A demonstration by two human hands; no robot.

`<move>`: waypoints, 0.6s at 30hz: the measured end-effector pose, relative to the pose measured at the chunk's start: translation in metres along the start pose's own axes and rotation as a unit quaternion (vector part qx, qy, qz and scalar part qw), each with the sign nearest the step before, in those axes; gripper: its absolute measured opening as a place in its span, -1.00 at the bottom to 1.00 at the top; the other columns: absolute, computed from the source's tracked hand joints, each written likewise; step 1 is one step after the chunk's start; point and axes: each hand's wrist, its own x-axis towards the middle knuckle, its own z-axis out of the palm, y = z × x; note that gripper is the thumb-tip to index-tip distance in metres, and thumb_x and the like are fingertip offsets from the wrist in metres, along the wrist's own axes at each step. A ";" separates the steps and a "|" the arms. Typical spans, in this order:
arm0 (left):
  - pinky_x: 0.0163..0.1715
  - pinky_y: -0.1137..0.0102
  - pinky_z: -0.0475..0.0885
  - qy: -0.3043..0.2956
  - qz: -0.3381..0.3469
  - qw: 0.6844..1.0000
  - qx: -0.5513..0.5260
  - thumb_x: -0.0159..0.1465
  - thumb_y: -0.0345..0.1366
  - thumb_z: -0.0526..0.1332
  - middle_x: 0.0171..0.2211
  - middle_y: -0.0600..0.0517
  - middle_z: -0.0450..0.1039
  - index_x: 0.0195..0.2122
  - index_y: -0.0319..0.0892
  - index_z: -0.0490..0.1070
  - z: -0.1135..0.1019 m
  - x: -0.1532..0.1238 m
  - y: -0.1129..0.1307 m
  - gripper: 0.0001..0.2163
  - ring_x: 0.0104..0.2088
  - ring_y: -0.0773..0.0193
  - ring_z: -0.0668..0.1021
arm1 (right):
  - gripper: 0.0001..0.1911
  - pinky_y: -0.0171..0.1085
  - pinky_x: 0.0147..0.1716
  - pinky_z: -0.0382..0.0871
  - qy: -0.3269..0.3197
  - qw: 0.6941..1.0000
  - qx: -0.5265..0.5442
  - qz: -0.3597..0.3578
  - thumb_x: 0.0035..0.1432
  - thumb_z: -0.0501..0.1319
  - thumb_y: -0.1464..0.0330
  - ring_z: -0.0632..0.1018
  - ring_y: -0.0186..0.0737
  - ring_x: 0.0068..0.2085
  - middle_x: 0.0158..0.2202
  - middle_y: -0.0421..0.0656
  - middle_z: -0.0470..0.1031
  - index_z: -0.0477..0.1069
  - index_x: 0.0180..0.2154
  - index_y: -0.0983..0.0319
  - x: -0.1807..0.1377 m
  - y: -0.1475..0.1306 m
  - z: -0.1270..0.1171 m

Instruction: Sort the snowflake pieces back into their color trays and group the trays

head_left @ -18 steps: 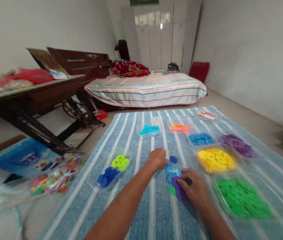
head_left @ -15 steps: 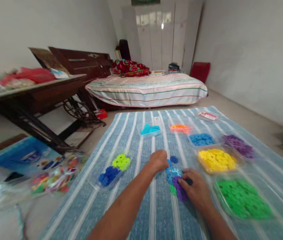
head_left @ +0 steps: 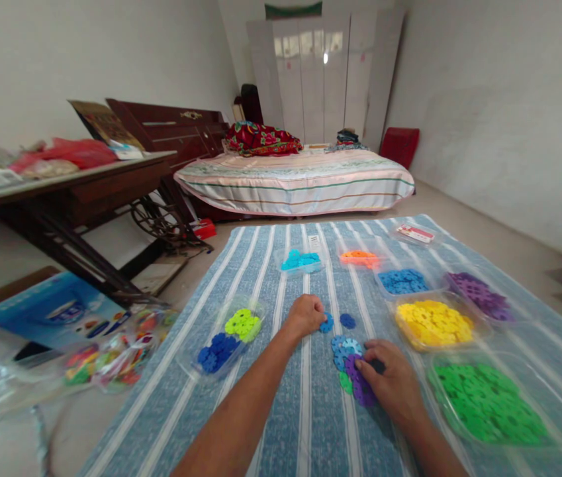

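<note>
On a blue striped cloth [head_left: 281, 411] lies a small joined cluster of plastic discs [head_left: 347, 361] in blue, purple and green. My right hand [head_left: 392, 384] rests on its right side, fingers curled onto the purple discs. My left hand [head_left: 305, 315] is closed, pinching a loose blue disc [head_left: 327, 324] just left of another blue disc [head_left: 347, 320] lying on the cloth.
Clear trays hold sorted discs: green [head_left: 489, 404], yellow [head_left: 432, 323], purple [head_left: 479, 295], blue [head_left: 402, 281], orange [head_left: 359, 257], cyan [head_left: 300, 260], and lime with dark blue [head_left: 228, 334]. A bag of mixed pieces [head_left: 106, 358] lies left. A treadle table [head_left: 72, 199] and bed [head_left: 295, 179] stand beyond.
My left hand has drawn back to the left from the cluster with a blue disc in its fingers. My right hand stays on the cluster. The camera has shifted slightly.
</note>
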 end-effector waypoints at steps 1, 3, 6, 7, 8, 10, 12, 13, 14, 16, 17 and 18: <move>-0.58 0.53 0.32 0.011 -0.009 1.000 -0.021 -0.03 -0.51 0.26 -0.71 0.13 0.36 -0.53 -0.27 0.45 -0.001 0.001 0.001 -0.96 -0.61 0.36 0.48 | -0.83 -0.15 -0.06 0.24 0.000 1.000 0.000 0.003 0.03 0.21 0.25 0.44 -0.10 -0.12 -0.22 -0.10 0.47 0.40 -0.52 0.18 0.000 -0.001 0.000; -0.64 0.55 0.29 0.024 -0.024 0.997 -0.064 0.01 -0.51 0.23 -0.73 0.14 0.32 -0.50 -0.28 0.43 -0.002 0.004 0.005 -0.96 -0.64 0.37 0.48 | -0.84 -0.15 -0.06 0.24 -0.003 1.000 0.000 0.007 0.02 0.21 0.27 0.43 -0.10 -0.12 -0.22 -0.10 0.47 0.40 -0.52 0.19 0.001 -0.002 0.000; -0.69 0.58 0.26 0.026 -0.035 0.992 -0.122 0.06 -0.50 0.21 -0.74 0.15 0.30 -0.49 -0.27 0.39 0.000 0.007 0.018 -0.97 -0.66 0.37 0.48 | -0.84 -0.15 -0.07 0.24 -0.006 1.000 0.003 0.010 0.03 0.21 0.27 0.43 -0.10 -0.12 -0.22 -0.09 0.46 0.40 -0.51 0.20 0.001 -0.004 0.001; -0.70 0.59 0.26 0.025 -0.035 0.989 -0.139 0.06 -0.49 0.21 -0.75 0.16 0.29 -0.49 -0.27 0.39 0.001 0.008 0.024 -0.96 -0.66 0.37 0.48 | -0.84 -0.15 -0.07 0.24 -0.007 1.000 0.004 0.010 0.04 0.21 0.27 0.43 -0.10 -0.12 -0.22 -0.09 0.46 0.39 -0.51 0.20 0.001 -0.004 0.001; -0.70 0.60 0.25 0.023 -0.033 0.987 -0.154 0.06 -0.49 0.22 -0.75 0.16 0.29 -0.50 -0.26 0.38 0.003 0.009 0.030 -0.96 -0.66 0.38 0.49 | -0.83 -0.15 -0.07 0.24 -0.007 1.000 0.005 0.011 0.05 0.20 0.26 0.43 -0.10 -0.12 -0.22 -0.09 0.46 0.39 -0.51 0.20 0.001 -0.005 0.001; -0.71 0.61 0.25 0.019 -0.026 0.983 -0.178 0.05 -0.50 0.23 -0.75 0.17 0.28 -0.51 -0.26 0.37 0.007 0.012 0.044 -0.94 -0.65 0.38 0.49 | -0.83 -0.15 -0.08 0.24 -0.007 1.000 0.007 0.011 0.05 0.21 0.26 0.43 -0.10 -0.12 -0.21 -0.09 0.46 0.39 -0.50 0.19 0.001 -0.004 0.001; -0.70 0.61 0.28 0.010 -0.017 0.980 -0.197 0.05 -0.49 0.24 -0.75 0.17 0.29 -0.51 -0.26 0.37 0.011 0.015 0.061 -0.94 -0.65 0.38 0.50 | -0.84 -0.16 -0.09 0.25 -0.005 1.000 0.010 0.011 0.05 0.21 0.26 0.43 -0.10 -0.12 -0.21 -0.09 0.46 0.39 -0.49 0.19 0.001 -0.004 0.002; -0.69 0.60 0.30 0.004 -0.010 0.979 -0.205 0.06 -0.49 0.24 -0.73 0.16 0.31 -0.49 -0.26 0.38 0.013 0.018 0.071 -0.95 -0.64 0.37 0.51 | -0.84 -0.16 -0.09 0.25 -0.004 1.000 0.011 0.011 0.05 0.21 0.26 0.43 -0.09 -0.13 -0.21 -0.09 0.47 0.39 -0.49 0.19 0.001 -0.004 0.002; -0.67 0.59 0.33 -0.004 -0.002 0.977 -0.211 0.07 -0.48 0.24 -0.70 0.15 0.35 -0.45 -0.27 0.39 0.015 0.020 0.081 -0.97 -0.63 0.37 0.52 | -0.84 -0.16 -0.10 0.25 -0.003 1.000 0.012 0.011 0.05 0.21 0.26 0.43 -0.09 -0.13 -0.21 -0.09 0.47 0.39 -0.49 0.19 0.001 -0.004 0.002; -0.60 0.59 0.39 -0.018 0.021 0.975 -0.220 0.12 -0.44 0.23 -0.59 0.10 0.44 -0.32 -0.27 0.41 0.018 0.025 0.102 -0.91 -0.58 0.39 0.54 | -0.84 -0.16 -0.09 0.25 0.002 1.000 0.014 0.010 0.05 0.20 0.25 0.44 -0.10 -0.13 -0.22 -0.10 0.47 0.39 -0.49 0.19 0.001 -0.004 0.003; -0.57 0.58 0.41 -0.023 0.034 0.975 -0.220 0.14 -0.41 0.22 -0.52 0.08 0.48 -0.24 -0.25 0.41 0.019 0.028 0.111 -0.86 -0.55 0.40 0.55 | -0.84 -0.16 -0.09 0.25 0.004 1.000 0.015 0.009 0.05 0.21 0.25 0.44 -0.10 -0.13 -0.22 -0.10 0.47 0.39 -0.50 0.18 0.001 -0.004 0.003; -0.55 0.58 0.42 -0.026 0.046 0.975 -0.216 0.16 -0.38 0.22 -0.46 0.05 0.51 -0.18 -0.24 0.39 0.019 0.030 0.118 -0.81 -0.52 0.41 0.56 | -0.84 -0.16 -0.09 0.25 0.007 1.000 0.017 0.008 0.04 0.21 0.25 0.44 -0.10 -0.13 -0.22 -0.09 0.47 0.39 -0.50 0.18 0.001 -0.004 0.003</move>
